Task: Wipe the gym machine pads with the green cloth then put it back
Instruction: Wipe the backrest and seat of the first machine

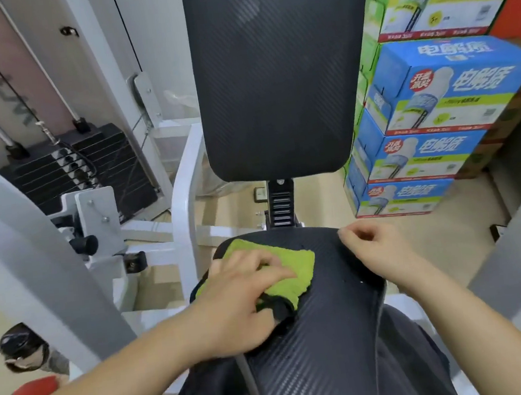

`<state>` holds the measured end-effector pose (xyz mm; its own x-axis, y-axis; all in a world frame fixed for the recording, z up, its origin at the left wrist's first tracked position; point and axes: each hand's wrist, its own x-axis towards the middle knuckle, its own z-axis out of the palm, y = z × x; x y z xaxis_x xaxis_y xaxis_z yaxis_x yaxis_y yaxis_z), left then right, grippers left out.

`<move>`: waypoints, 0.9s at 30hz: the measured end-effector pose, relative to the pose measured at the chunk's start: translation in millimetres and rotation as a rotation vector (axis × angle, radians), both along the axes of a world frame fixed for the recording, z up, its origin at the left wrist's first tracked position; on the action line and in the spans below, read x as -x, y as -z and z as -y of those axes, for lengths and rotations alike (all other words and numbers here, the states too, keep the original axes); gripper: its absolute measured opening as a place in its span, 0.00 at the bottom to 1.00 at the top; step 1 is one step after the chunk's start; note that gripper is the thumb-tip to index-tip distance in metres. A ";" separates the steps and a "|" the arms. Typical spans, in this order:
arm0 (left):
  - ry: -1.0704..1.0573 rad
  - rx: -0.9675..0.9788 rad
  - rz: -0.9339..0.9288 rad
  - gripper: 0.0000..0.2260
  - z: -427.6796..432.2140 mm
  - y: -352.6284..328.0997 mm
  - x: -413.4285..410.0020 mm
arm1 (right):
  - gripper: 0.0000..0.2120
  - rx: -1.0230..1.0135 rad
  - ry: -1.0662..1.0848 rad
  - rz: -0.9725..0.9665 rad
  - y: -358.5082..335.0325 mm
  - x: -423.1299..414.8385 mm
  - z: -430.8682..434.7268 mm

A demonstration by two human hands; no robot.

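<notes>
The green cloth [294, 267] lies folded on the far left part of the black seat pad [336, 333]. My left hand [237, 298] presses flat on the cloth, fingers spread over it and covering its near half. My right hand [375, 250] rests on the seat pad's far right edge, fingers loosely curled with nothing in them. The black back pad [273, 78] stands upright behind the seat, untouched.
The white machine frame [183, 198] and a black weight stack [84, 163] stand at the left. Stacked blue and green drink cartons [435, 110] rise at the right. A grey post [29, 251] crosses the left foreground. Beige floor shows around the seat.
</notes>
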<state>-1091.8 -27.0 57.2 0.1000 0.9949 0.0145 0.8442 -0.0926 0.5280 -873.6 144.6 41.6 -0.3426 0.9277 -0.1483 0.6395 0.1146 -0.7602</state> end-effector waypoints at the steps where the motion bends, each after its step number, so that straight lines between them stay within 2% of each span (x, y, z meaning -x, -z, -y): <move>1: 0.015 0.021 -0.119 0.25 4.6 7.1 -3.8 | 0.12 0.003 0.013 -0.034 8.4 -4.4 1.3; 3: -0.053 0.090 -0.219 0.27 -15.4 13.9 9.7 | 0.10 0.019 0.061 -0.102 18.8 -9.6 -1.5; 5: -0.143 0.163 -0.220 0.28 -50.5 23.0 30.7 | 0.16 0.090 0.090 -0.126 24.1 -9.2 -6.4; 8: -0.242 0.209 -0.138 0.24 -85.7 27.8 33.2 | 0.19 0.100 0.049 -0.037 36.4 -5.9 -6.5; 10: -0.180 0.176 -0.148 0.24 -76.4 27.0 7.0 | 0.23 0.103 0.079 -0.062 41.2 -5.7 -2.7; 12: -0.022 0.104 -0.121 0.25 -44.1 11.2 -28.6 | 0.27 0.102 0.120 -0.090 44.5 -8.5 -2.8; 15: 0.201 0.108 -0.032 0.23 -19.0 6.6 -43.9 | 0.26 0.137 0.160 -0.175 53.3 -12.0 -6.6; 18: 0.140 0.119 -0.095 0.22 -73.6 18.1 -21.3 | 0.26 0.165 0.191 -0.225 56.6 -13.7 -5.4; 22: -0.089 0.194 -0.105 0.10 -153.3 33.8 -34.8 | 0.29 0.294 0.245 -0.326 51.8 -14.3 -2.5; 23: -0.068 0.186 -0.097 0.08 -160.4 40.2 -45.8 | 0.32 0.380 0.297 -0.411 51.8 -16.9 -3.9; 25: 0.030 0.145 -0.095 0.14 -147.2 34.9 -67.3 | 0.34 0.507 0.400 -0.526 52.7 -27.2 -9.5; 27: 0.172 0.057 -0.020 0.20 -98.2 16.7 -80.8 | 0.32 0.521 0.397 -0.493 51.7 -38.7 -18.8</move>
<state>-1011.0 71.2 40.4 0.2681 0.9623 -0.0450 0.8287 -0.2066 0.5202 -834.8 163.4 -10.0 -0.1414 0.8472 -0.5121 0.1369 -0.4956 -0.8577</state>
